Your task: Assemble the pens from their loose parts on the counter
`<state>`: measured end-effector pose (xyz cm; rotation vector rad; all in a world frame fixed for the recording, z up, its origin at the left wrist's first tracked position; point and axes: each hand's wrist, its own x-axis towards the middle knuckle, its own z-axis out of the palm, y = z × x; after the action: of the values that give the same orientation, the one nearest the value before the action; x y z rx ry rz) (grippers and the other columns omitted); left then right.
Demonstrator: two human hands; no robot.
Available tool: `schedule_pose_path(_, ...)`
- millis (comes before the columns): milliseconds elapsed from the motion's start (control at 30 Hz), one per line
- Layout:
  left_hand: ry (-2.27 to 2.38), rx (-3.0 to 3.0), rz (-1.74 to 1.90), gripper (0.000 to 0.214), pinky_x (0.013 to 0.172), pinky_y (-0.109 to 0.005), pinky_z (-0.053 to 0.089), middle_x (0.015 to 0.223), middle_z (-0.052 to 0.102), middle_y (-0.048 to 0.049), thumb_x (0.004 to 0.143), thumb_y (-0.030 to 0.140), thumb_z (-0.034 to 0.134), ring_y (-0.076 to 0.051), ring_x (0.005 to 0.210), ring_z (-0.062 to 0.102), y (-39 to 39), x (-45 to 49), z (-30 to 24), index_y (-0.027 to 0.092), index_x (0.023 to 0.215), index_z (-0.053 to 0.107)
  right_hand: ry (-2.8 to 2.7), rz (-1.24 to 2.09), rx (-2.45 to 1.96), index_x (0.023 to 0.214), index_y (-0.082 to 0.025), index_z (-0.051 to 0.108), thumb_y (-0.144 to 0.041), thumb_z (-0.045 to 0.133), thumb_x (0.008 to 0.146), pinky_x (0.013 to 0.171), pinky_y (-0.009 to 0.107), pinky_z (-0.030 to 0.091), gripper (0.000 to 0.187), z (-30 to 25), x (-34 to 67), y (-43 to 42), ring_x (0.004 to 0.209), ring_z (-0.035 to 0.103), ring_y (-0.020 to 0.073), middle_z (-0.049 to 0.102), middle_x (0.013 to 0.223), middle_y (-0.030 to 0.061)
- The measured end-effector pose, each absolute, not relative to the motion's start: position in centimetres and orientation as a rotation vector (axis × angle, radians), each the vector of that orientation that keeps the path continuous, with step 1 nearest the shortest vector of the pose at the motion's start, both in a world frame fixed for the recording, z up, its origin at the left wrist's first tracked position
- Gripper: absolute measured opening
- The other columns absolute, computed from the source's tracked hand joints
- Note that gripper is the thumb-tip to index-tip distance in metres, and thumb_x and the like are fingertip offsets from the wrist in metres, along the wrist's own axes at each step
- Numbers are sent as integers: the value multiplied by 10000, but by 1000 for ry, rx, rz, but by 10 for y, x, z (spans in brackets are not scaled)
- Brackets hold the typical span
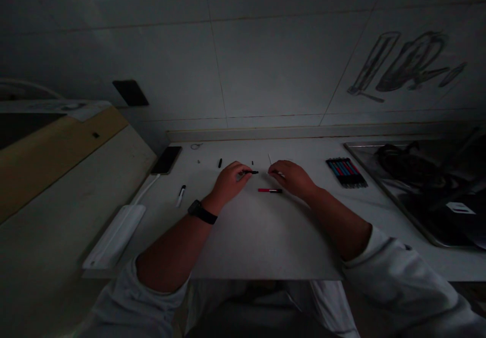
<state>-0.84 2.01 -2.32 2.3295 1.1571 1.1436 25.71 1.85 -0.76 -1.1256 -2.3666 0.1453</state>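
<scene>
My left hand (232, 178) pinches a small black pen part (253, 172) between thumb and fingertips, its end pointing right. Just across from it, my right hand (290, 177) has its fingers drawn together. Anything in its fingertips is too dark and small to make out. A thin white stick (270, 159) shows just behind the right fingertips; I cannot tell whether they touch it. On the white tabletop below the hands lies a red and black pen piece (270, 191). Beyond them are a tiny black piece (252, 163) and a short black cap-like piece (220, 163).
Several red, blue and black pens (346, 172) lie in a row at right, beside a metal-edged sink or tray (383, 186) with dark items. At left are a black-and-white pen piece (181, 195), a phone (167, 160) and a white power strip (116, 237). A tiled wall (273, 75) rises behind.
</scene>
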Motion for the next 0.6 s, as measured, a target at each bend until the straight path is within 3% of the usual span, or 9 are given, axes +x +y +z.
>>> schedule_pose_path(367,1089,2376,1102,51,869,-360,556,968,721,-39,954,226,706,-190,943,679,10,1,-17,215,993,736,-2274,202,-1045,1072,-218,697,-245,608,997,797,320,504,119,-11,246,9,862,685,209,751,1004,73)
schedule_pose_path(600,1055,2387,1048,66,901,-369,550,980,729,-39,960,238,707,-193,962,681,8,4,-18,218,1012,741,-2326,237,-969,1303,-227,636,-327,664,975,858,358,563,344,-7,239,0,957,696,232,693,1210,133)
